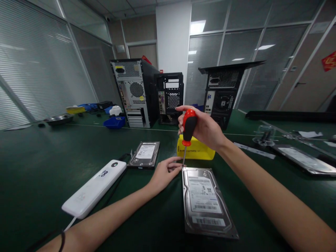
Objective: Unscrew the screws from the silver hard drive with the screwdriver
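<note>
Right hand closed around red-and-black screwdriver handle, shaft held near upright so tip meets far left corner of hard drive, probably at a corner screw; left hand resting on desk just beside that corner, fingertips pinched close to the tip, apparently steadying it; cannot tell whether anything is pinched between them. Hard drive lying flat, label up, near the front edge of the desk, between both forearms, within easy reach. Yellow box directly behind the drive, likely for parts; second hard drive flat to the left of it, apart; white power bank with cable toward the front left. Computer towers standing along the far edge, backs toward camera.
</note>
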Tool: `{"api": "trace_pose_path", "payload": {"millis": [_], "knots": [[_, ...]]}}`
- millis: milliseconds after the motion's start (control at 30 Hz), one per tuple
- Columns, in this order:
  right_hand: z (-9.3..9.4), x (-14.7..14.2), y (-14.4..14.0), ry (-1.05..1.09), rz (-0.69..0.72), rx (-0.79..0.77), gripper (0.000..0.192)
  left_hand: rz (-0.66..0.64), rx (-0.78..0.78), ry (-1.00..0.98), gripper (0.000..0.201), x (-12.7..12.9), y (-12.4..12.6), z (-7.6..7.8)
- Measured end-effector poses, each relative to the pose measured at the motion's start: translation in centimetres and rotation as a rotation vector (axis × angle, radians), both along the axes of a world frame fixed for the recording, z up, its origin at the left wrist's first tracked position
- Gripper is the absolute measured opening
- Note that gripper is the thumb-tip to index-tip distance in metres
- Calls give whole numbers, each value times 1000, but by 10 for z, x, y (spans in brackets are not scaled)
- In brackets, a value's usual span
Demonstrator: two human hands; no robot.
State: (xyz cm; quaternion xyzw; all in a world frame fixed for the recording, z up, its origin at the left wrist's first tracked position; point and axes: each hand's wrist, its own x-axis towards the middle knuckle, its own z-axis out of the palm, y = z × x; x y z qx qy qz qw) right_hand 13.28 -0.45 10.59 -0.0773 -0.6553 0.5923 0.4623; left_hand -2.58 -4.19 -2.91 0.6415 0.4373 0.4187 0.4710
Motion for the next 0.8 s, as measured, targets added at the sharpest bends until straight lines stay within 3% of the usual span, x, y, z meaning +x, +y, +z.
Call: {"api": "trace_pose_path", "payload": {"millis": [200,500,667,800], "knots": [[-3,-5,1,6,-147,7,24,0,11,13,38,0,0,0],[-1,-2,0,-34,-28,-14,29,17,5,-21,37,1,1,-3],[-2,-4,0,-26,-145,17,26,0,15,-57,36,0,1,-4],[-3,-4,0,-26,-134,72,32,-6,22,-35,34,0,0,-3]]}}
